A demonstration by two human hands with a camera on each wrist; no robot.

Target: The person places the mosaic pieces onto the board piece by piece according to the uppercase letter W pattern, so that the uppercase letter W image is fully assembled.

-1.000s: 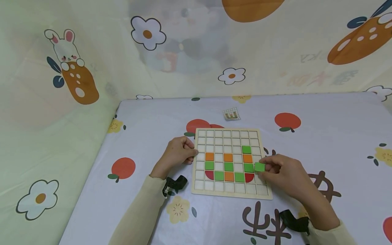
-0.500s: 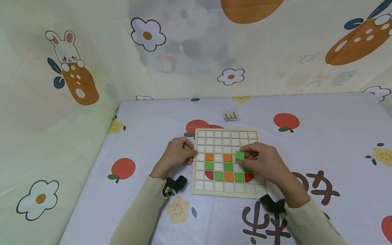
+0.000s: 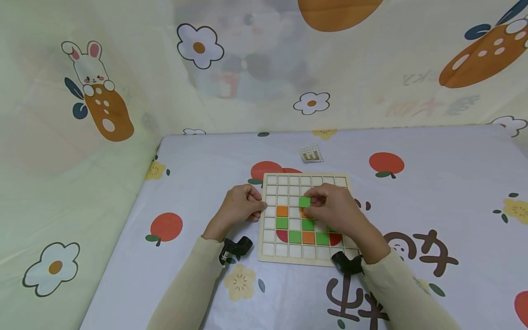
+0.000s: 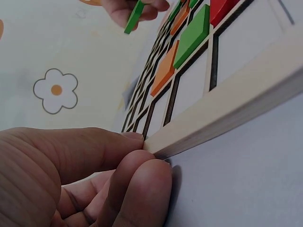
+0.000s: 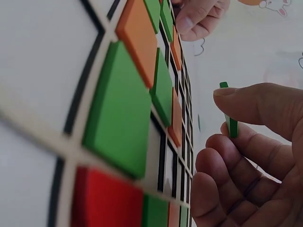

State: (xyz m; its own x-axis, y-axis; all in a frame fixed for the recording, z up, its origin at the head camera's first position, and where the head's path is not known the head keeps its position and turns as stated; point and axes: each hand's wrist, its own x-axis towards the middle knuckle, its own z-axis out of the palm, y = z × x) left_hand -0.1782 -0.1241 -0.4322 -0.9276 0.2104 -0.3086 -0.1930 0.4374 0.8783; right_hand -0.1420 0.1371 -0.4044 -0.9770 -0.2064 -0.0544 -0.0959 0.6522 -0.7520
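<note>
A wooden grid board (image 3: 297, 261) lies flat on the table, with green, orange and red tiles in some of its cells. My left hand (image 3: 241, 204) pinches the board's left rim; the left wrist view has the thumb (image 4: 94, 146) on top and curled fingers against the side. Between thumb and index finger, my right hand (image 3: 342, 208) holds a green square tile (image 3: 304, 202). That tile is over the board's middle column, just above an orange tile (image 3: 304, 213), and stands on edge, apart from the board, in the right wrist view. The right hand hides several right-side cells.
Behind the board lies a small card (image 3: 311, 154) printed with a grid pattern. Black wrist cameras (image 3: 236, 247) sit on both wrists. A printed cloth (image 3: 198, 174) covers the table, and a patterned curtain (image 3: 255, 82) hangs at the back and left.
My right hand has carried the green tile leftward and slightly away from me, from the board's right edge to its middle column. The left hand stays at the left rim.
</note>
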